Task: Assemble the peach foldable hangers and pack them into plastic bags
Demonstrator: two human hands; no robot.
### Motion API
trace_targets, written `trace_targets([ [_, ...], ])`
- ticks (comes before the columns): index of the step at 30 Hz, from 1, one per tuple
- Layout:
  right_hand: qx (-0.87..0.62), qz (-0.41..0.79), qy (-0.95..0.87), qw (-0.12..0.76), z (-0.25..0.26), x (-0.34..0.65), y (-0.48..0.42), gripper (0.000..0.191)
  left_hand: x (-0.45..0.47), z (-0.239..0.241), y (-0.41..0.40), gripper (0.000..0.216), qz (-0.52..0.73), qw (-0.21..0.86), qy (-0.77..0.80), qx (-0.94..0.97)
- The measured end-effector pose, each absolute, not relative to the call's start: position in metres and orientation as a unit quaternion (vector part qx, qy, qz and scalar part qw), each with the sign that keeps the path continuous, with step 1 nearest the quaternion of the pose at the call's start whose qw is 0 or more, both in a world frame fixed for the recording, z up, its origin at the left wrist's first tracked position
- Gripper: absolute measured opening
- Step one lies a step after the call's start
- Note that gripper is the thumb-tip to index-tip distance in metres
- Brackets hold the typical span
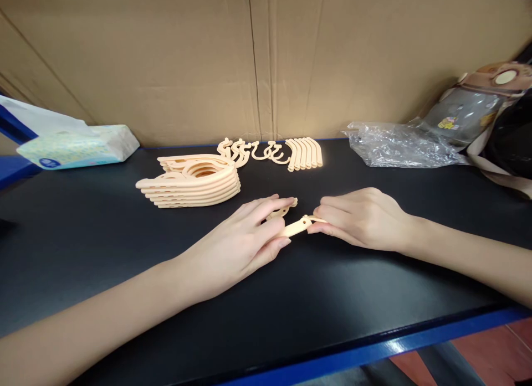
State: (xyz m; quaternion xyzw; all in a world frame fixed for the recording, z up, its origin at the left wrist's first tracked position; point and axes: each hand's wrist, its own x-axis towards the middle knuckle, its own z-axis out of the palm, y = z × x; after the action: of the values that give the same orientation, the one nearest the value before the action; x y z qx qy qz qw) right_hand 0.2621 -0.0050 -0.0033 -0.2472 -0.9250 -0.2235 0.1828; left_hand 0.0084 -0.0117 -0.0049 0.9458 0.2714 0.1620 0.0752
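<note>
Low over the black table top, my left hand and my right hand meet at the middle. Between their fingertips is a small peach plastic hanger part; both hands pinch it, the left at one end, the right at the other. A hook-shaped piece shows just behind my left fingers. A stack of peach folding hangers lies beyond my left hand. Further back lie a row of loose hooks and a row of curved arm pieces.
A cardboard wall closes the back. A tissue pack sits at the far left. Crumpled clear plastic and a bag with a lidded bottle lie at the far right. The table's blue front edge runs below my arms.
</note>
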Motion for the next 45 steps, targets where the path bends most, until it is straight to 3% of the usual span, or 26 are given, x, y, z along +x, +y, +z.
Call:
trace_targets([
  [16,-0.207,-0.363,-0.895,0.153,0.0014,0.2601,-0.0075,0.041,0.0078,-0.0066,-0.0111,0.025,0.166,0.084,0.262,0.947],
  [23,-0.212,-0.344,-0.905,0.133,0.0015,0.2607,-0.0071,0.041,0.0099,-0.0056,-0.0099,0.024,0.167,0.087,0.260,0.947],
  [33,-0.251,-0.255,-0.918,0.172,-0.0034,0.2595,-0.0061,0.045,0.0107,-0.0054,-0.0104,0.027,0.180,0.090,0.266,0.943],
  [45,-0.213,-0.350,-0.900,0.146,0.0015,0.2575,-0.0082,0.040,0.0097,-0.0052,-0.0104,0.024,0.168,0.085,0.260,0.947],
])
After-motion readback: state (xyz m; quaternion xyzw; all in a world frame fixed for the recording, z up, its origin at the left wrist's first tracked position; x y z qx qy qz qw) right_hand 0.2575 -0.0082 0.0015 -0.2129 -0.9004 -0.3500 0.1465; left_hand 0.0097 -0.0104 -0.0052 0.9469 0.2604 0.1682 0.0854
